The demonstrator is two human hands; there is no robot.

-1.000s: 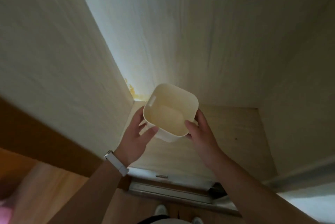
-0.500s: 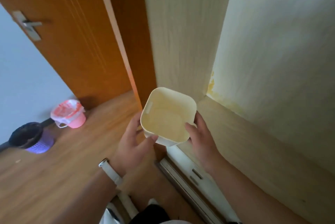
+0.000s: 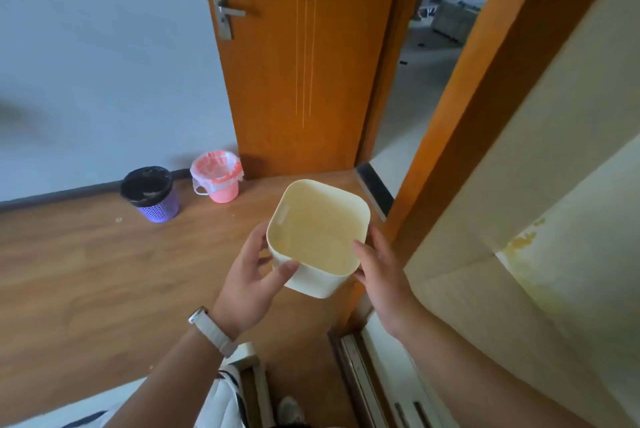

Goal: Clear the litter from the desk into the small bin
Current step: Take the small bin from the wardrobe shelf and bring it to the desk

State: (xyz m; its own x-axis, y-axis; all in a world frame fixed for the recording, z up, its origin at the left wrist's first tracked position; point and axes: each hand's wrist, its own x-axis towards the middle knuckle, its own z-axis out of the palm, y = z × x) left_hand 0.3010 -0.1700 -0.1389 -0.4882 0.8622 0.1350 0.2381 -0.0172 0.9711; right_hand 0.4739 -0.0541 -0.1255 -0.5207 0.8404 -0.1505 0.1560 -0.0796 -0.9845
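Head view: bin is held in front of the chest between both hands, mouth up and tipped toward the camera, so its long axis runs down and away. It looks empty inside. Left hand grips the near-left corner, thumb on the wall, fingers curled round the side. Right hand grips the right side with its thumb at the rim; the other fingers are hidden behind the wall. Both are equally near it. Desk and litter are not in view, so I can't tell which way they lie. Vs 0.5 s ago: grip unchanged, view swung left, so door, purple basket and pink basket now sit nearer centre.
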